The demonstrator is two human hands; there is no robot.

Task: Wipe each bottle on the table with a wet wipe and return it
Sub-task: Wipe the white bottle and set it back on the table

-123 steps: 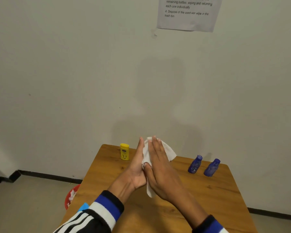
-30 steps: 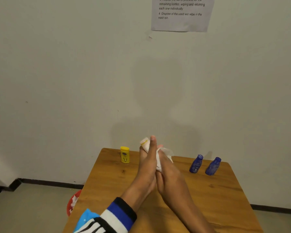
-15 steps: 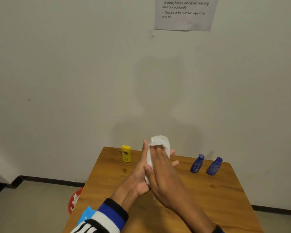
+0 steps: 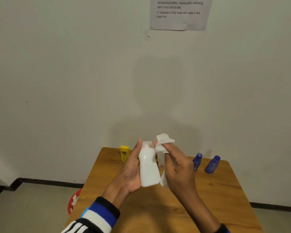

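Observation:
My left hand (image 4: 132,172) holds a white bottle (image 4: 148,167) upright above the wooden table (image 4: 213,199), the bottle lying in its palm. Just right of it, my right hand (image 4: 178,167) pinches a white wet wipe (image 4: 163,142) against the bottle's top. Part of the wipe hangs down behind the bottle. A small yellow bottle (image 4: 124,153) stands at the table's far left. Two blue bottles (image 4: 197,161) (image 4: 212,164) stand at the far right.
A red bin (image 4: 73,201) with white scraps sits on the floor left of the table. The table backs onto a plain wall with a printed instruction sheet (image 4: 180,13) taped high up.
My right hand has come off the bottle's side and moved right and up with the wipe. The white bottle, covered before, now shows in my left palm.

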